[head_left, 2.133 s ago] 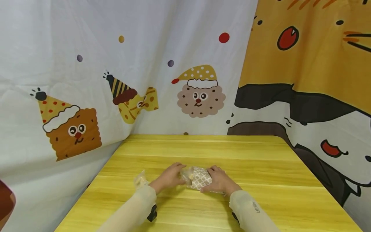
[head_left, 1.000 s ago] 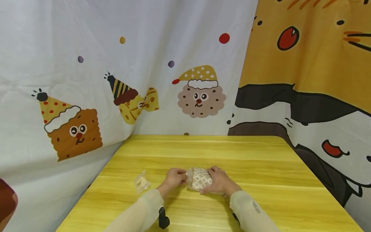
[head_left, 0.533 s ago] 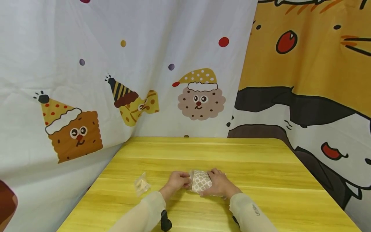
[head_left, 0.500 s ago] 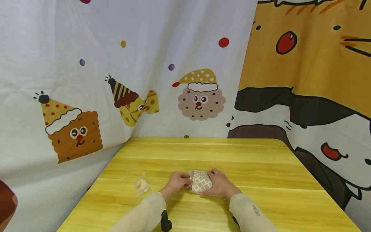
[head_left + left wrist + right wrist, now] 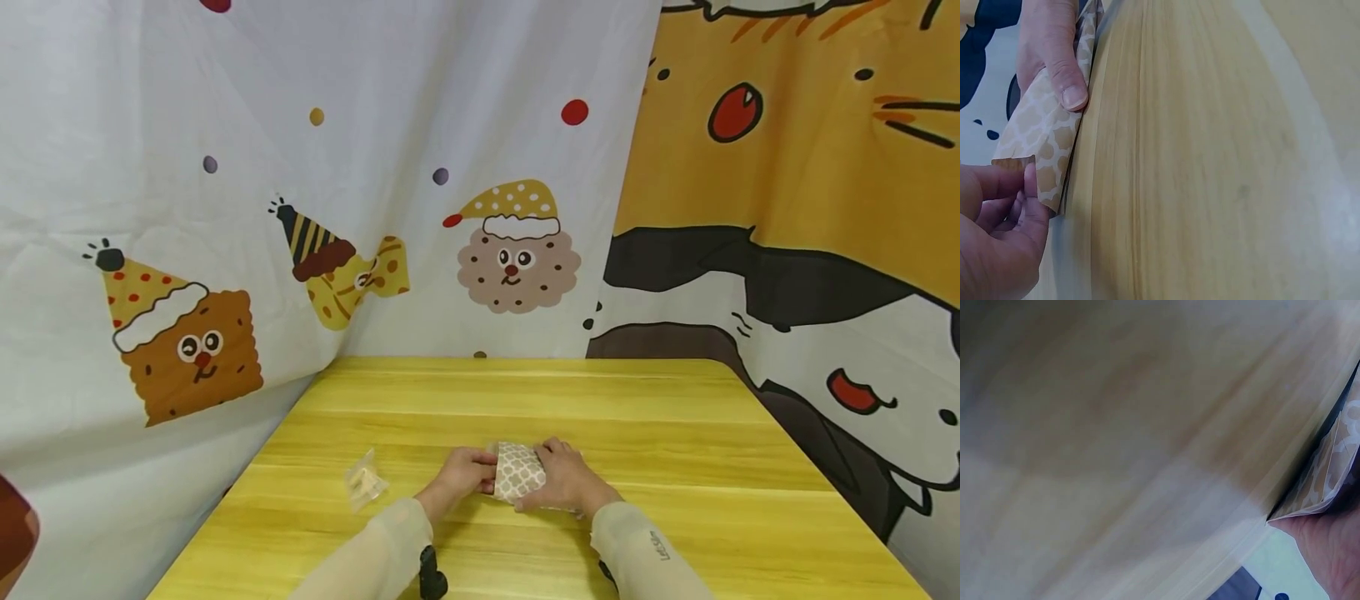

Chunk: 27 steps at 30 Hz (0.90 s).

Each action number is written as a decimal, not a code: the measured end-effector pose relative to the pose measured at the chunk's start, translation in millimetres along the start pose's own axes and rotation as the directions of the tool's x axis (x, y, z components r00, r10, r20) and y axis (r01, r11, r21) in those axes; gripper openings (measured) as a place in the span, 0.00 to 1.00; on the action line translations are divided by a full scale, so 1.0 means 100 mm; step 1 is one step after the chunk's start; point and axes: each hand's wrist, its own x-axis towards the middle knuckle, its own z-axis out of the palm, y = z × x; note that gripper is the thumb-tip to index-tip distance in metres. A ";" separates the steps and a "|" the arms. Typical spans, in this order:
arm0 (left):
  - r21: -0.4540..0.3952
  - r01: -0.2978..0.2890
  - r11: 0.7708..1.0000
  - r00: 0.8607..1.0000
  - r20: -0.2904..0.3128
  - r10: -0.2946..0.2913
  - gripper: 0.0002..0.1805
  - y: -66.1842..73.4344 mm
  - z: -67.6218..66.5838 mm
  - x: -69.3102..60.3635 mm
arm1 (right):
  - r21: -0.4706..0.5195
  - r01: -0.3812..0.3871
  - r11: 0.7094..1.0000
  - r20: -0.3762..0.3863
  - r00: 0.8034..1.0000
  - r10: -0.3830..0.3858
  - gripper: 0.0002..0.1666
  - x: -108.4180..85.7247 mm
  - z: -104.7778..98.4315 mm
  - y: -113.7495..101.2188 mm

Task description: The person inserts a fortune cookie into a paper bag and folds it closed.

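Note:
A beige packet with a white lattice pattern (image 5: 519,472) lies on the table between the two hands. My right hand (image 5: 561,479) grips its right part, thumb on the near side and fingers on the far side. At its left end my left hand (image 5: 463,477) pinches the open edge with curled fingers; in the left wrist view the left hand (image 5: 1007,231) has fingertips at the mouth of the patterned packet (image 5: 1044,128). What lies inside is hidden. In the right wrist view the packet's other end (image 5: 1329,469) shows beside the right palm (image 5: 1329,550).
A small clear bag with pale yellowish pieces (image 5: 365,481) lies on the table left of my left hand. The yellow wood-grain table (image 5: 525,392) ends at a white curtain (image 5: 405,100) with cartoon prints; an orange cartoon cloth (image 5: 697,183) hangs at the right.
My left hand has moved right, up to the packet's left end. The clear part that stuck out there is now mostly out of sight. My right hand has kept its grip.

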 end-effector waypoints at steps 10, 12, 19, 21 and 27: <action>0.015 -0.020 1.000 0.998 0.067 0.019 0.16 0.05 -0.12 -0.04 | -0.017 0.007 1.000 -0.007 1.000 -0.007 0.68 -0.01 0.00 -0.01; 0.057 -0.048 0.997 0.995 0.093 0.043 0.15 0.08 -0.21 -0.06 | -0.023 0.008 1.000 -0.008 1.000 -0.009 0.68 -0.01 0.00 0.00; 0.194 -0.132 0.972 0.989 0.098 0.115 0.19 0.21 -0.66 -0.19 | -0.007 0.001 1.000 -0.009 1.000 -0.002 0.67 -0.04 -0.04 -0.01; 0.229 -0.129 0.965 0.991 0.065 0.117 0.19 0.23 -0.81 -0.23 | -0.009 0.006 1.000 -0.004 1.000 -0.006 0.67 -0.04 -0.04 -0.01; 0.283 -0.102 0.954 0.991 -0.052 0.121 0.20 0.17 -1.28 -0.39 | -0.008 0.025 1.000 0.003 1.000 -0.025 0.68 -0.05 -0.03 -0.02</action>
